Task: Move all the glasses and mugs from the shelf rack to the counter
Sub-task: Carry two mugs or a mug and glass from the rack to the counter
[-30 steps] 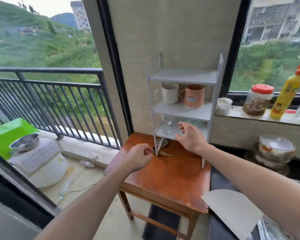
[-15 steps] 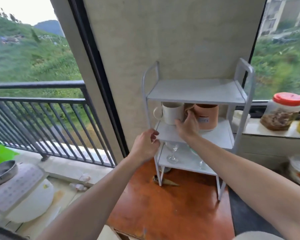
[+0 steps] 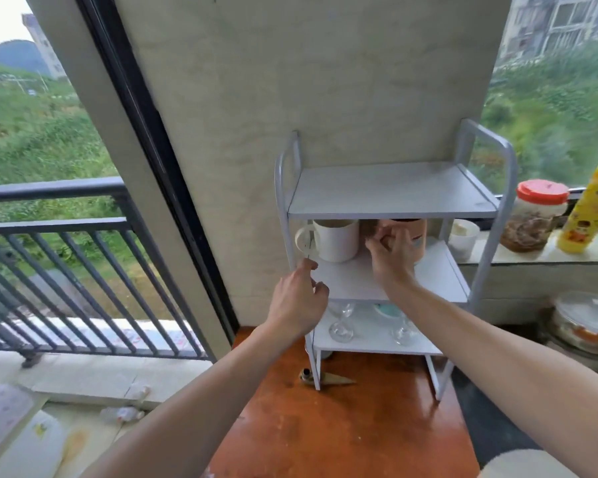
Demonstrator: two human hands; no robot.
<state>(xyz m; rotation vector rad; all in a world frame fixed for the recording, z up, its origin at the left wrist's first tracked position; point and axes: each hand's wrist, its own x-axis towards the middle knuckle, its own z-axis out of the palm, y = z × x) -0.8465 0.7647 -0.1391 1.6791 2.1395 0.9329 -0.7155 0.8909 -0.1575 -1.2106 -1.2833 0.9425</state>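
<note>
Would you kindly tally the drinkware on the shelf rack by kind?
Mugs: 2, white mug and pink mug, middle shelf.
Stemmed glasses: 2, left glass and right glass, bottom shelf.
Total: 4

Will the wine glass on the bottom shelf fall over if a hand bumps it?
Probably. The wine glass stands on a thin stem over a small foot, so it looks tippy. It is clear glass, so likely fragile and a bit slippery. A second glass stands nearby and might get knocked too.

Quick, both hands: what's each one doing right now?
Left hand: loosely curled, holding nothing, beside the rack.
Right hand: closing on the pink mug; grip unclear.
</note>
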